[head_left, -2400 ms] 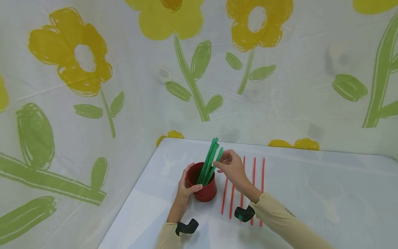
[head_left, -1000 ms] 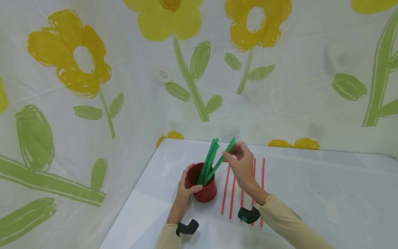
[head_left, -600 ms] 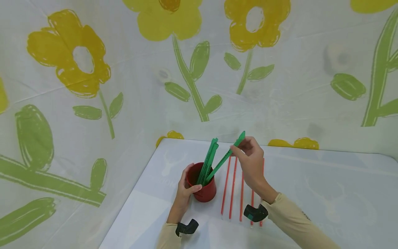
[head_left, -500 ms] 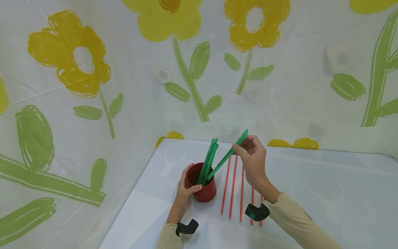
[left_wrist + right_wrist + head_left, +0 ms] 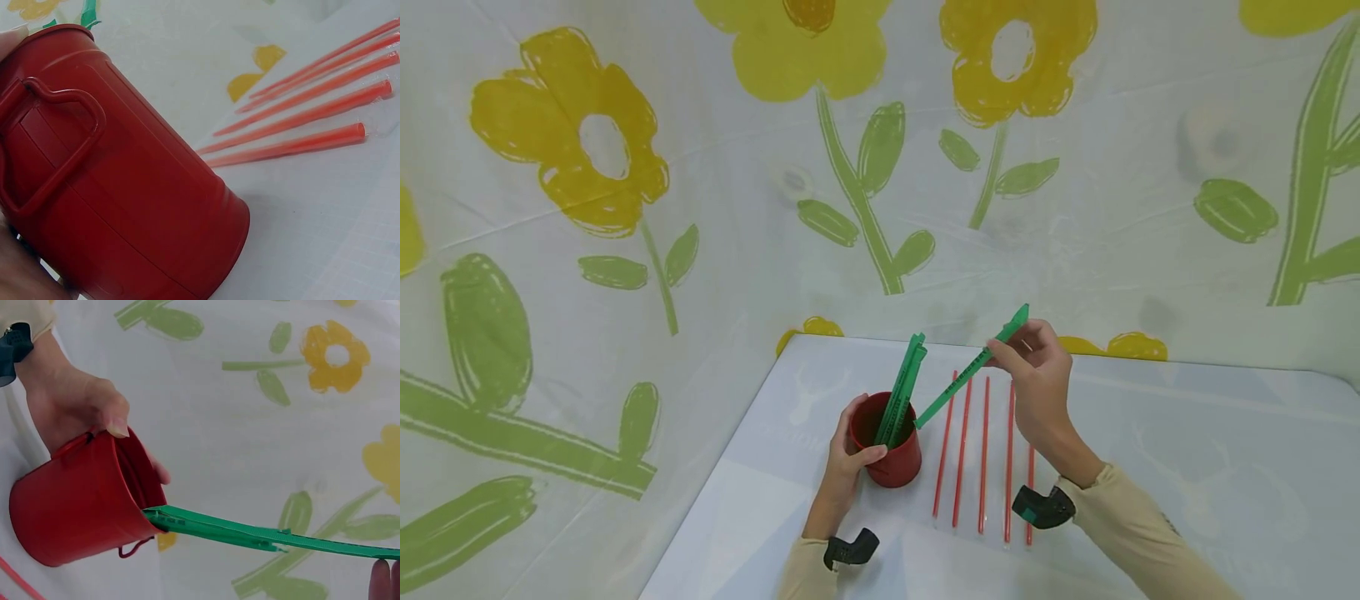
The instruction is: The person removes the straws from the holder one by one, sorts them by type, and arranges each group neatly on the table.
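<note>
My left hand (image 5: pixel 842 468) grips a red metal pail (image 5: pixel 895 467) with its thumb at the rim. The left wrist view shows a wire handle on the side of the pail (image 5: pixel 144 187). Several long green straws in printed wrappers (image 5: pixel 901 393) lean inside the pail. My right hand (image 5: pixel 1043 387) pinches one green wrapped straw (image 5: pixel 966 375) near its upper end. That straw slants down to the left, its lower end by the pail's right rim. In the right wrist view, it partly overlaps the other green straws (image 5: pixel 206 531), and right fingertips (image 5: pixel 380 581) show at the edge.
Several red straws (image 5: pixel 983 458) in clear wrappers lie side by side on the white table (image 5: pixel 1150 492), right of the pail. The right forearm passes above some of them. A flower-printed cloth (image 5: pixel 730 167) hangs behind and to the left.
My right hand has moved right and upward, drawing one green straw from the bunch until its lower end reaches the pail's rim. The left hand and pail have stayed in place.
</note>
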The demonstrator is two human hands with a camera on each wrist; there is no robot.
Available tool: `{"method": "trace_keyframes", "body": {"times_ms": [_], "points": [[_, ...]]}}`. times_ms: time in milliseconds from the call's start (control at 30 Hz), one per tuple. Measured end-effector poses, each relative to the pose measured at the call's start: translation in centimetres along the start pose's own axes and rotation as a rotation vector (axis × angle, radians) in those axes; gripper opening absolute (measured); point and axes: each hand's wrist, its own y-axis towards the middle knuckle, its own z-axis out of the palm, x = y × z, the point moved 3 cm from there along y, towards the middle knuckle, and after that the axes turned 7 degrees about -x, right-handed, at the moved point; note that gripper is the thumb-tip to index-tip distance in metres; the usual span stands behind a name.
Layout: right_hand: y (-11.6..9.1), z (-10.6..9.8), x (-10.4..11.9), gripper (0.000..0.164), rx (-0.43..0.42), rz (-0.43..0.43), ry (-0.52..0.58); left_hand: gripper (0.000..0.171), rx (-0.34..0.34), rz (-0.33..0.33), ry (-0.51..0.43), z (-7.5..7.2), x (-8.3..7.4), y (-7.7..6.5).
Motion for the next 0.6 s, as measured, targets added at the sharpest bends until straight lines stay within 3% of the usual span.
{"method": "trace_keyframes", "body": {"times_ms": [133, 367, 600], "points": [[0.3, -0.8, 0.2, 0.016, -0.014, 0.010, 0.019, 0.077, 0.002, -0.005, -0.009, 0.0, 0.0, 0.0], [0.5, -2.0, 0.2, 0.015, -0.041, 0.014, -0.069, 0.075, -0.014, -0.009, -0.009, -0.1, 0.0, 0.0], [0.6, -3.6, 0.1, 0.015, -0.078, 0.036, -0.088, 0.076, -0.008, -0.021, -0.018, 0.0, 0.2, 0.0]]}}
